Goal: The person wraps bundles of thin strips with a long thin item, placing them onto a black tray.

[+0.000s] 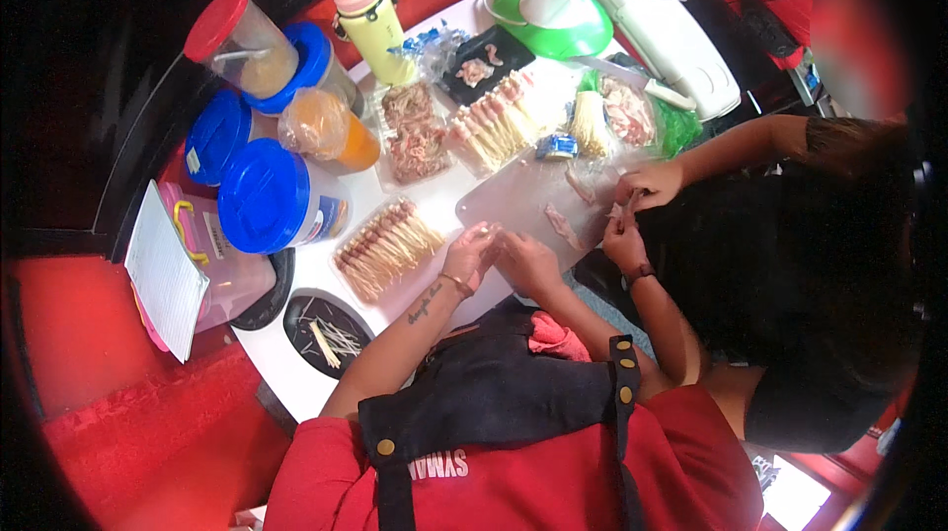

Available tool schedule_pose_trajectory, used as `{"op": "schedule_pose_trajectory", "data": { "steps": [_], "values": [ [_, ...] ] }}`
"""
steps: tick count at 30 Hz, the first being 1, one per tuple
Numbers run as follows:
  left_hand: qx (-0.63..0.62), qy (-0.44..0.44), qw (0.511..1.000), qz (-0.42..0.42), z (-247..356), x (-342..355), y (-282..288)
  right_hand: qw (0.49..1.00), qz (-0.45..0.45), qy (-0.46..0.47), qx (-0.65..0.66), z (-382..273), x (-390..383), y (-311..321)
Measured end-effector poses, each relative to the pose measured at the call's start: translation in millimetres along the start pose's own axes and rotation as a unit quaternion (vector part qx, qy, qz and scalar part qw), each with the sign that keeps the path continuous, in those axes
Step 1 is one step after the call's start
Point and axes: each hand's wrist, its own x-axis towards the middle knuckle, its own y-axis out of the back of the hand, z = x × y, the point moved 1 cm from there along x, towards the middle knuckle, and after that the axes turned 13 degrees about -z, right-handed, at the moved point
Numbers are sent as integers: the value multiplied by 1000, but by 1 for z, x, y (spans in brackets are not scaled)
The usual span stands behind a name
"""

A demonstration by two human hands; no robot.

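My left hand [472, 257] is closed over the table's near edge, its fingertips pinched round something pale and too small to name. Close beside it, almost touching, my right hand [529, 265] has its fingers bent together; what they hold, if anything, is hidden. Left of my hands lies a clear tray of meat-wrapped enoki mushroom rolls [387, 250] in a row. Beyond my right hand, thin slices of raw meat [563, 225] lie on a translucent cutting board [504, 197]. A black bowl [296, 339] holding thin wooden picks stands by my left forearm.
At the right, a co-worker's hands [647, 186] handle a meat slice. Farther back are a second tray of rolls [494, 124], a tray of raw meat [415, 141], an enoki bundle [590, 126] and a knife [642, 83]. Blue-lidded tubs [265, 195] stand left, a green fan base [568, 23] behind.
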Motion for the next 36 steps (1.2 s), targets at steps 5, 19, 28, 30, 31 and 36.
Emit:
{"op": "schedule_pose_trajectory", "data": {
  "steps": [5, 19, 28, 30, 31, 36],
  "values": [
    [-10, -38, 997, 70, -2, 2, 8, 997, 15, 17, -77, -1, 2, -13],
    [7, 11, 1000, 21, 13, -13, 7, 875, -176, -164, 420, 14, 20, -26],
    [125, 26, 990, -53, 30, -19, -3, 643, -248, -260, 677, -1, 14, 2],
    [158, 16, 986, -57, 33, -19, -7, 543, -288, -243, 751, 5, 12, 0],
    [170, 22, 984, -55, 34, -19, -10, 547, -287, -240, 749, 7, 11, 0],
    [185, 30, 979, -76, 38, -20, -20, 604, -259, -216, 722, 12, 6, 0]
  ]
}}
